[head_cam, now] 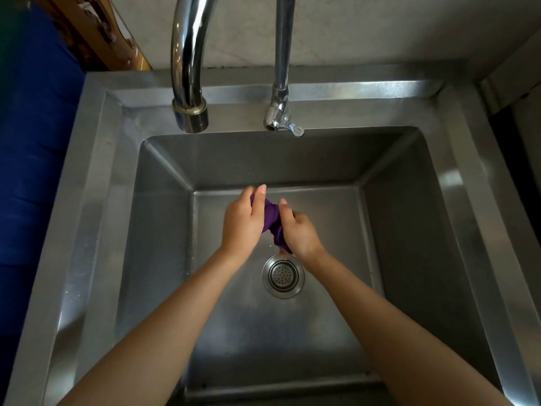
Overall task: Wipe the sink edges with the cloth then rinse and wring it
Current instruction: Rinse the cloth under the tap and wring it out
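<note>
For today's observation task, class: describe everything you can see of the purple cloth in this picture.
The purple cloth is a soft fabric, bunched and twisted into a thick rope. It is held above the steel sink basin, just beyond the round drain strainer. The left hand grips its upper end and the right hand its lower end, fingers wrapped around it, so most of it is hidden. It touches only the hands. No water runs from the spout.
</note>
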Demonstrator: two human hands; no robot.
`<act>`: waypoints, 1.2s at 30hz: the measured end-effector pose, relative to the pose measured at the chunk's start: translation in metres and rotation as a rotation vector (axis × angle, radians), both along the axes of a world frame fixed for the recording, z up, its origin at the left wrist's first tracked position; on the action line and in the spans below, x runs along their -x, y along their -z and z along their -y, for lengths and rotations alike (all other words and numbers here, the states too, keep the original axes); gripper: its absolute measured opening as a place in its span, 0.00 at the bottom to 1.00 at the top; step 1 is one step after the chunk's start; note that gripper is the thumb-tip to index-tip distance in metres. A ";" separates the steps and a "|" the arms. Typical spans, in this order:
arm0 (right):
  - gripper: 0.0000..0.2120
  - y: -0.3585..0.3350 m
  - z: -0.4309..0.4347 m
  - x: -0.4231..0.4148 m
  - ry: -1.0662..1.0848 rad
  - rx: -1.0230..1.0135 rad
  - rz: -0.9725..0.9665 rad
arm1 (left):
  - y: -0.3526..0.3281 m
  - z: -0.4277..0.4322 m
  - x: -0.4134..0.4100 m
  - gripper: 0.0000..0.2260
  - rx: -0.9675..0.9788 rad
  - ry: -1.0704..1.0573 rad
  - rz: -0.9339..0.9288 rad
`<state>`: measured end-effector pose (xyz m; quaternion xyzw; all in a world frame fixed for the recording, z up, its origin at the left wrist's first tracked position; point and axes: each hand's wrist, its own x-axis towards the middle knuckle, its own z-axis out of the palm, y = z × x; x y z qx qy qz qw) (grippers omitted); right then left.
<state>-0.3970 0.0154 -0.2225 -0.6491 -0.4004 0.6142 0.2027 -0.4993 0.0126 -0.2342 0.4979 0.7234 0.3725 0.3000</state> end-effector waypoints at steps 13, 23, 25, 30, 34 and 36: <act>0.26 0.000 0.008 -0.008 -0.218 -0.501 0.567 | 0.009 0.018 -0.020 0.25 0.222 -0.196 0.148; 0.25 0.004 0.009 -0.009 0.042 -0.156 0.253 | -0.003 0.016 -0.019 0.22 -0.122 0.083 -0.283; 0.22 -0.001 0.010 -0.005 0.190 0.001 0.069 | -0.006 0.011 -0.017 0.21 -0.231 0.176 -0.428; 0.17 -0.020 0.008 -0.013 0.263 0.177 -0.194 | -0.018 -0.002 -0.017 0.21 -0.444 0.344 -0.537; 0.17 -0.019 0.007 -0.018 0.264 0.103 -0.231 | -0.029 -0.007 -0.014 0.25 -0.553 0.480 -0.536; 0.18 -0.019 0.006 -0.029 0.237 -0.005 -0.266 | -0.038 -0.008 -0.013 0.22 -0.395 0.460 -0.422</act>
